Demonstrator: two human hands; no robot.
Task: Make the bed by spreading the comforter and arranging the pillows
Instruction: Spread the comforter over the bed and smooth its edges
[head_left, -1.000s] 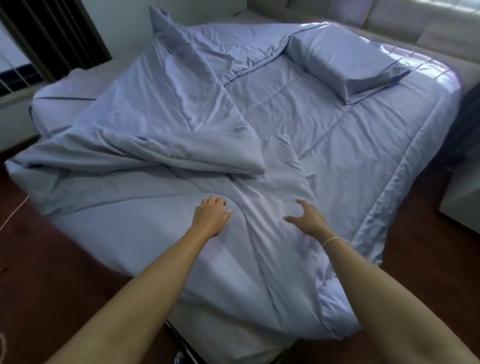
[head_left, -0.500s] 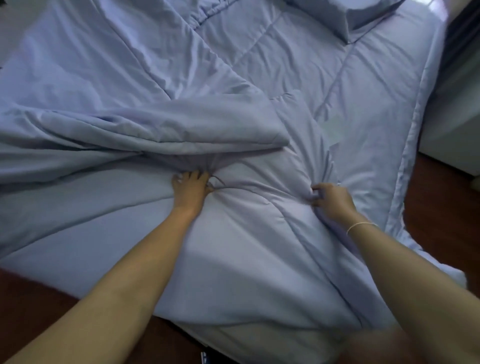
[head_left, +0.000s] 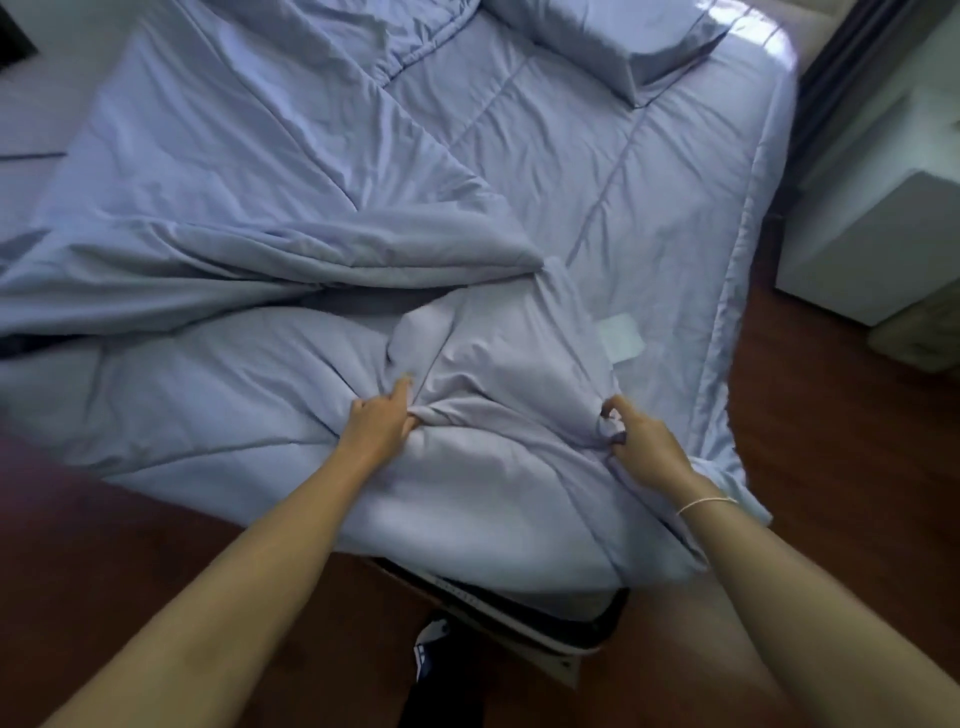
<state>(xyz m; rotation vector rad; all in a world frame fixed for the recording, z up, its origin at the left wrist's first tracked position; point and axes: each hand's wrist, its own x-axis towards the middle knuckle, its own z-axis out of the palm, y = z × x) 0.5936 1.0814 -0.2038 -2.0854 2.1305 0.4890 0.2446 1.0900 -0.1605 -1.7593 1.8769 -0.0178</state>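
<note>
At the foot edge of the bed (head_left: 524, 626), both hands grip the pale blue comforter (head_left: 234, 171). The left hand (head_left: 376, 423) has its fingers curled into a bunched fold, with one finger pointing forward. The right hand (head_left: 641, 441) pinches another fold, fingers clamped on the cloth. The comforter lies rumpled across the bed, folded back on itself along the left side. A pillow (head_left: 618, 36) rests at the far right corner, on the comforter.

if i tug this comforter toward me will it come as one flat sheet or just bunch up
Likely bunches: the comforter already gathers into soft folds where the left hand and right hand grip it. Its padded look suggests some drag. The folded-over part will probably trail rather than flatten.
</note>
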